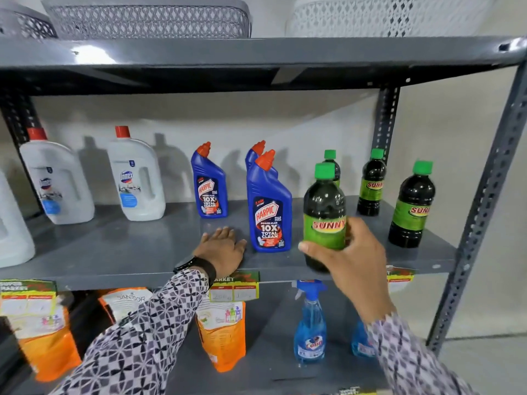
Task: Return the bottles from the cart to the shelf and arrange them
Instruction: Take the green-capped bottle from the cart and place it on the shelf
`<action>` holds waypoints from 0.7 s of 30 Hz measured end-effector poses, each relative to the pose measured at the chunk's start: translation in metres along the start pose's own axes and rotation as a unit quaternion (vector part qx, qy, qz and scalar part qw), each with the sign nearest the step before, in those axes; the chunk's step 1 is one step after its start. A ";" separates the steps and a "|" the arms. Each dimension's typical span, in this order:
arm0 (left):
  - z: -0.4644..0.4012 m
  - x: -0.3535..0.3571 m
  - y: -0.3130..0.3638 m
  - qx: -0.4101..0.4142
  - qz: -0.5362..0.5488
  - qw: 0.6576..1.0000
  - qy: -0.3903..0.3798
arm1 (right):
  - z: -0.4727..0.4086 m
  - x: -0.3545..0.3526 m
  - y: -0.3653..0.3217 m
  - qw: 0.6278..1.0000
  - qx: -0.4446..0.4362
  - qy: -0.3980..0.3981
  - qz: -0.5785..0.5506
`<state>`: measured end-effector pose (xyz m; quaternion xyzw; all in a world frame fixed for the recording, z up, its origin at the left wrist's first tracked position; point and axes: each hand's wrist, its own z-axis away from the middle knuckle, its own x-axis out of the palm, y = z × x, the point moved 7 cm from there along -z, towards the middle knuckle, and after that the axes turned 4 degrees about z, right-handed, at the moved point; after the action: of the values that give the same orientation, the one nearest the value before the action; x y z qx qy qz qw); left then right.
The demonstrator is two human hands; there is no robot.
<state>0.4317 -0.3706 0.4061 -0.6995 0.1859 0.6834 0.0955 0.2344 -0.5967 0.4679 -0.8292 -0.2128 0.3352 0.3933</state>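
My right hand (352, 259) grips a dark Sunny bottle (324, 212) with a green cap and green label, upright at the front edge of the grey middle shelf (137, 249). Three more Sunny bottles stand on the shelf: one at the right front (412, 205), one at the back (371, 183), one half hidden behind the held bottle (332, 163). Left of my right hand stand blue Harpic bottles, one in front (269, 206), one behind it (255, 152), one further left (209, 183). My left hand (224, 249) lies flat on the shelf beside the front Harpic bottle, holding nothing.
White Domex jugs (137, 178) (55, 181) stand at the left of the shelf, another at the far left edge (11, 229). Below are orange refill pouches (222, 332) and blue spray bottles (310, 326). Baskets (148, 18) sit on top. A metal upright (484, 201) bounds the right side.
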 end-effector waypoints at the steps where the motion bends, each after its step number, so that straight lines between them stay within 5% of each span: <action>1: 0.000 0.000 0.000 0.007 -0.008 1.000 0.003 | -0.019 0.001 0.002 1.000 0.007 0.005 0.006; 9: 0.000 0.002 0.002 0.020 -0.072 0.997 -0.025 | -0.107 0.024 0.054 0.998 0.042 0.001 0.039; 15: 0.002 -0.001 0.000 -0.010 -0.022 1.000 -0.014 | -0.106 0.026 0.064 0.999 0.030 -0.009 0.039; 18: 0.017 -0.024 0.003 -0.019 0.178 0.979 0.095 | -0.085 0.016 0.052 0.998 0.015 0.008 0.055; 21: 0.061 -0.051 -0.006 0.009 0.337 0.896 0.289 | -0.037 0.011 0.028 0.993 -0.053 0.051 0.094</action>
<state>0.3780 -0.3351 0.4529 -0.7610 0.4359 0.4404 -0.1922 0.2713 -0.6257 0.4584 -0.8814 -0.1314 0.3156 0.3259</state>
